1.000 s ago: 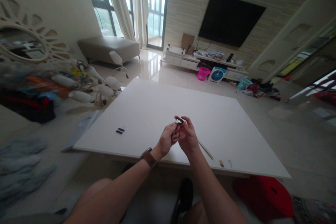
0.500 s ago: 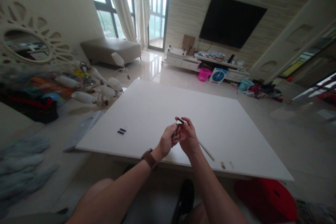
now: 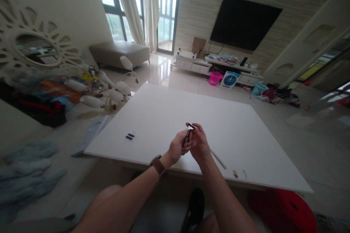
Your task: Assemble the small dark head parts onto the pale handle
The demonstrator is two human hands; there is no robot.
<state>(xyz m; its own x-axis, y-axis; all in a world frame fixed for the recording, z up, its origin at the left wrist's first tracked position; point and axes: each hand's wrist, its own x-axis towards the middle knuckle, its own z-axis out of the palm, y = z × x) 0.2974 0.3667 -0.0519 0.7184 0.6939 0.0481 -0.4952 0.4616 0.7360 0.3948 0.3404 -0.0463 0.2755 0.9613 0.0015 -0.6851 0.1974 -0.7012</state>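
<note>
My left hand (image 3: 175,148), with a brown-strapped watch on its wrist, is closed round the dark handle of a razor (image 3: 190,127). The razor has a silver neck and a black crosswise head, held tilted above the white table (image 3: 164,113). At that head, the fingers of my right hand (image 3: 201,142) are bent and pinch its far side; the fingertips are partly hidden. A pale thin rod (image 3: 219,159) lies beside my right wrist. Two black strips in a clear piece (image 3: 130,136) rest on the left of the tabletop.
Near the front edge lie a small yellow-and-dark piece (image 3: 235,173) and a small clear piece (image 3: 244,174). A lamp with several white shades (image 3: 115,94) stands past the table's left edge. A red rounded object (image 3: 281,209) sits below the right front edge.
The whole view has shifted slightly, so things appear a little further right. Both hands keep their hold on the razor, whose head is turned slightly differently.
</note>
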